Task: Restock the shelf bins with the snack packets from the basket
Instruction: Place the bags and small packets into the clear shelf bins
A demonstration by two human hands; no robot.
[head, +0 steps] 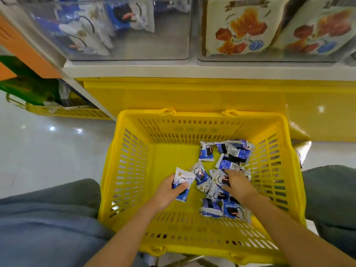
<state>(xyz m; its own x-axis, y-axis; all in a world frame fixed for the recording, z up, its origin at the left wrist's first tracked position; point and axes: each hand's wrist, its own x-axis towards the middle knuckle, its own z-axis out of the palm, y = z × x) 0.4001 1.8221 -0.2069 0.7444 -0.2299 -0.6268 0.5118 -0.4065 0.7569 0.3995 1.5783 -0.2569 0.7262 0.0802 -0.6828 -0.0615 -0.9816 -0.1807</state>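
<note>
A big yellow basket (pixel 123 170) sits on the shiny floor (pixel 48 151), right in front of a yellow shelf base (pixel 192 95). Both hands are down inside the basket. The left hand (pixel 169 191) is closed around one small blue and white snack packet (pixel 183 182), with the thumb pressed across its front. That packet stands up on its long side, leaning a little, and its top end points away toward the shelf. The right hand (pixel 237 184) lies flat on a pile of snack packets (pixel 221 176) in the right part of the basket, with the fingers spread apart and resting on the packets; I cannot tell if it has hold of any. The packets in the pile point every which way, some flat and some on top of others. The left part of the basket floor is bare. Up on the shelf, the left clear bin (pixel 115 47) holds the same blue and white packets, leaning on one another. The right clear bin (pixel 269 56) holds bigger cream bags (pixel 240 27) with red and orange pictures. The person's knees in grey trousers (pixel 48 209) are on each side of the basket.
</note>
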